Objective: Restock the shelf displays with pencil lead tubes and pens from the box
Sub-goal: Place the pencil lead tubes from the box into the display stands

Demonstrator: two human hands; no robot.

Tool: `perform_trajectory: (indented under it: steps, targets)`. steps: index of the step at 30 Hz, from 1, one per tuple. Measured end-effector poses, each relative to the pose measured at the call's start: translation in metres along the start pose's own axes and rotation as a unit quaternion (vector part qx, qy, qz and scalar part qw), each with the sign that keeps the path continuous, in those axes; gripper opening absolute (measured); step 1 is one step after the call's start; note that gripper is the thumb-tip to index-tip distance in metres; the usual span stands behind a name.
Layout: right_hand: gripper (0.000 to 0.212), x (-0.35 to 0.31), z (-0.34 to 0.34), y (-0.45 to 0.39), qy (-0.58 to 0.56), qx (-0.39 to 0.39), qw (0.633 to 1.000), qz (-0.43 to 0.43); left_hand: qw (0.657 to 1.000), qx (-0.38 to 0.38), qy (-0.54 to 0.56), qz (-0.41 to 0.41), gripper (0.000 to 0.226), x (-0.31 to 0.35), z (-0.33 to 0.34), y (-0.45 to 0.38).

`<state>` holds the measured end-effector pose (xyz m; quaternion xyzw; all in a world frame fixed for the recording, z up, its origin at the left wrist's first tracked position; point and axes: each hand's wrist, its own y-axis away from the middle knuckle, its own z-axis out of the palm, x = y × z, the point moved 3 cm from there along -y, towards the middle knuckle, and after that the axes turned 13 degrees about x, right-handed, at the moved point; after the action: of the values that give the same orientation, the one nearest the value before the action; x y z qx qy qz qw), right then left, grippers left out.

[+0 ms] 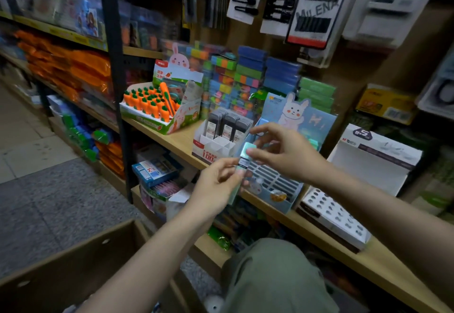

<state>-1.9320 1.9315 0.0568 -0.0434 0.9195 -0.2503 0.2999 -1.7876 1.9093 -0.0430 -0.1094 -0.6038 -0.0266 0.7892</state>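
At frame centre we hold a mint tube (246,155) between both hands — left hand (216,185) grips its lower end, right hand (282,150) pinches its top — before the blue display (277,185).

Bare wooden shelf top (177,140) gives open room btwn the carrot-eraser display box (157,108) at left and the white lead-tube display w/ dark tubes (221,135). Right of that, the blue rabbit display box w/ slotted front (275,180) and the white holed pen tray (336,217) stand close together, w/ only a narrow gap. Hanging hair-clip cards (314,5) crowd the space above; brown cardboard box (73,263) blocks near left.
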Motion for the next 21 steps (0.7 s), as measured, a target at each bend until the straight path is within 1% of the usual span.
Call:
perform_trajectory:
  steps: [3, 4, 5, 6, 8, 10, 12, 14, 16, 21]
  targets:
    - [0.025, 0.007, -0.016, 0.0, 0.016, 0.021, 1.0, -0.004, 1.0, -0.022, 0.0, 0.01, 0.019, 0.007, 0.028, 0.001]
    - [0.023, 0.011, -0.026, -0.001, 0.022, 0.029, 0.999, 0.0, 0.999, -0.018, -0.025, 0.027, 0.017, 0.009, 0.033, 0.0]
    - [0.023, 0.016, -0.036, -0.003, 0.024, 0.045, 0.999, 0.005, 0.995, -0.006, -0.077, 0.064, 0.016, 0.01, 0.035, -0.002]
    - [0.025, 0.022, -0.048, -0.005, 0.022, 0.067, 0.997, 0.01, 0.983, 0.008, -0.143, 0.11, 0.019, 0.011, 0.033, -0.005]
    - [0.029, 0.031, -0.072, -0.008, 0.044, 0.125, 0.991, 0.008, 0.94, 0.022, -0.273, 0.204, 0.027, 0.008, 0.029, -0.006]
    - [0.03, 0.04, -0.086, -0.006, 0.096, 0.157, 0.983, -0.004, 0.896, -0.009, -0.362, 0.255, 0.036, 0.0, 0.028, -0.004]
    - [0.029, 0.048, -0.086, -0.003, 0.123, 0.16, 0.979, -0.017, 0.863, -0.063, -0.433, 0.252, 0.045, -0.015, 0.029, -0.003]
    - [0.028, 0.053, -0.078, 0.0, 0.137, 0.161, 0.977, -0.037, 0.835, -0.095, -0.485, 0.242, 0.049, -0.028, 0.031, -0.004]
    - [0.028, 0.056, -0.069, 0.002, 0.149, 0.16, 0.974, -0.051, 0.822, -0.093, -0.498, 0.259, 0.047, -0.034, 0.031, -0.006]
    - [0.021, 0.064, -0.055, 0.002, 0.152, 0.164, 0.973, -0.061, 0.805, -0.072, -0.51, 0.294, 0.043, -0.041, 0.03, -0.007]
